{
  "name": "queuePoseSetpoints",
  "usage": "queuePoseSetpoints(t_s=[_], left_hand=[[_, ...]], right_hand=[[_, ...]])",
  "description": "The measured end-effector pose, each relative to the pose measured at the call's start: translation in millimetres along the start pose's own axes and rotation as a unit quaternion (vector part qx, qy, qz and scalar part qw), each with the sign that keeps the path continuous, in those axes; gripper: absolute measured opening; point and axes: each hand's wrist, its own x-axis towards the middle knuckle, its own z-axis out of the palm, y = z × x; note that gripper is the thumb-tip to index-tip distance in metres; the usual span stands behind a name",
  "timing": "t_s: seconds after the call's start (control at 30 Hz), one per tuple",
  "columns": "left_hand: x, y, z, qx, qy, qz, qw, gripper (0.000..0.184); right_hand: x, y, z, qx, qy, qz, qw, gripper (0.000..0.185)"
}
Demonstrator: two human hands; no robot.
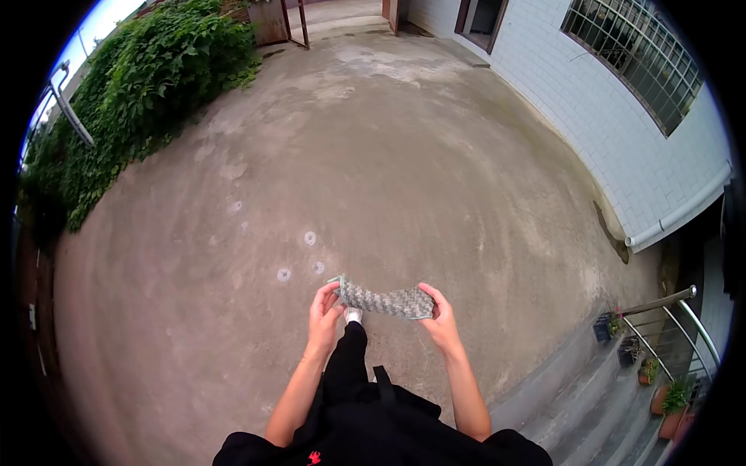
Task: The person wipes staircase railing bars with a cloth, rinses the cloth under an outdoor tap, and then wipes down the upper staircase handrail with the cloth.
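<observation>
Soft, even daylight falls over the ground (388, 171) before me, brightest in the sky (107, 14) at far left; the wall (559, 89) bows at right, and corners drop to black.

The strip (398, 304) is mottled in darker and paler grey, edged pale green; the shirt (373, 431) is black, its emblem (314, 457) red.

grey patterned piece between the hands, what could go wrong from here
The grey patterned piece is held only near its ends by the left hand and right hand; if either slips, that end could drop. The ground looks stained and dusty, so a fall might dirty it.
</observation>
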Motion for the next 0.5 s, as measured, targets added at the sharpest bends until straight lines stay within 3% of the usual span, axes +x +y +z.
queuePoseSetpoints(t_s=[0.23,0.3,0.43,0.5], left_hand=[[256.6,0.4,10.9,-0.136,-0.016,-0.067,0.988,0.054],[324.6,12.7,23.1,-0.112,-0.01,-0.083,0.99,0.05],[448.4,32.0,52.8,-0.014,-0.04,-0.131,0.99,0.043],[513.7,38.2,71.4,-0.109,-0.058,-0.169,0.978,0.042]], right_hand=[[242.1,-6.2,-3.3,0.021,0.042,-0.034,0.998,0.071],[308.2,-25.3,-3.3,0.007,0.054,-0.067,0.996,0.071],[422.5,-58.2,-24.2,-0.017,0.111,-0.045,0.993,0.07],[480.9,-64.5,-41.3,-0.006,0.109,-0.05,0.993,0.069]])
